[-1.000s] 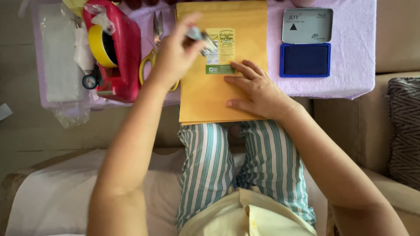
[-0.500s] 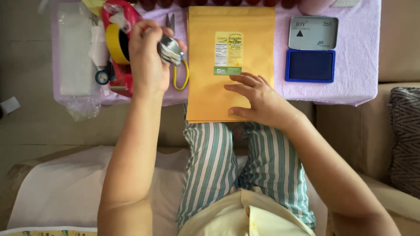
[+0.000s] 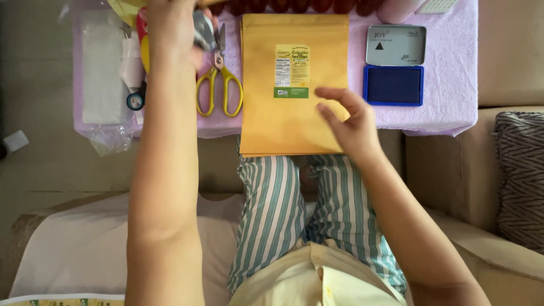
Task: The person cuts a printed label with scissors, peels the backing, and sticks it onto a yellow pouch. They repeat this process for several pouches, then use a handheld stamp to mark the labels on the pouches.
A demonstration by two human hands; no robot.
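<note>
The person's left hand (image 3: 173, 28) was stretched out over the far left of the lilac-covered table (image 3: 453, 113), its fingers curled round a small grey-and-silver object (image 3: 202, 29), perhaps a stamp or clip, though too much of it was hidden to name it. Just beside that hand lay the yellow-handled scissors (image 3: 220, 85), blades pointing away from the person and touching or nearly touching the held object. The right hand (image 3: 348, 122) hovered over the lower right part of the yellow-orange pouches (image 3: 289, 124), fingers loosely spread and slightly bent, gripping nothing; whether the fingertips touched the paper could not be told. The pouches lay in a stack at the middle of the table, the lower edge hanging past the table's near rim above the striped trousers (image 3: 272, 215). That overhang looked like the main risk: with the right hand pressing little or nothing, a nudge could slide the stack into the lap. The left hand, working so close to the scissors, could knock them or catch a finger on the blades. The open blue ink pad (image 3: 394, 85), to the right, could smear a sleeve or a pouch dragged across it.
</note>
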